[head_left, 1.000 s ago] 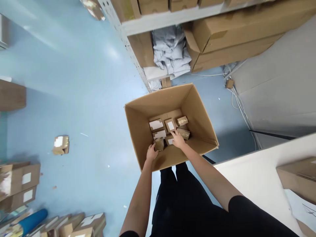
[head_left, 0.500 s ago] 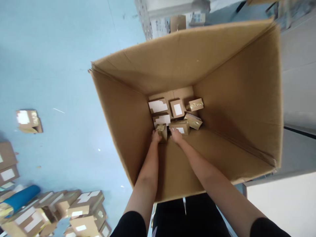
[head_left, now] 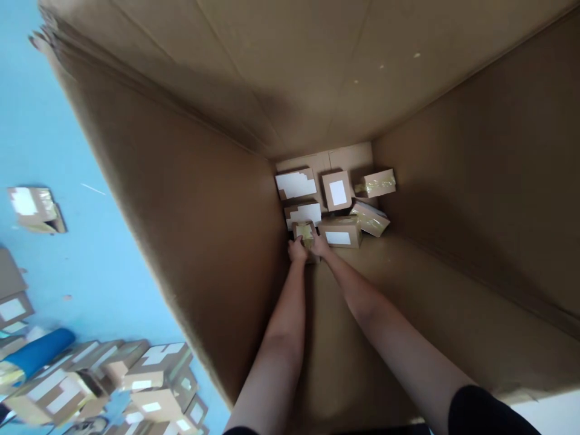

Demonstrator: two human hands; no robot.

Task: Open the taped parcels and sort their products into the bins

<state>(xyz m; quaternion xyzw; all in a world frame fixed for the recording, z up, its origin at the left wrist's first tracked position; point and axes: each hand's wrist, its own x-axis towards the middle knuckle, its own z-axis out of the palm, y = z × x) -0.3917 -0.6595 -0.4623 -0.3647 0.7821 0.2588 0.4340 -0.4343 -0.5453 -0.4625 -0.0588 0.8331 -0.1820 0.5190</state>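
While a large cardboard carton (head_left: 149,199) stands open, the left hand (head_left: 298,249) and right hand (head_left: 320,245) pinch a small taped box (head_left: 304,232) between them, fingers bent against its sides, toward the carton's near left corner. Just right of it, a brown box (head_left: 339,223) bears a white label (head_left: 338,238), any print too small to read; nearer the carton's right edge, glossy yellowish tape (head_left: 384,183) binds an oblong package (head_left: 374,187).

Brown boxes (head_left: 339,225) show white labels (head_left: 338,193) and yellowish tape (head_left: 372,223).
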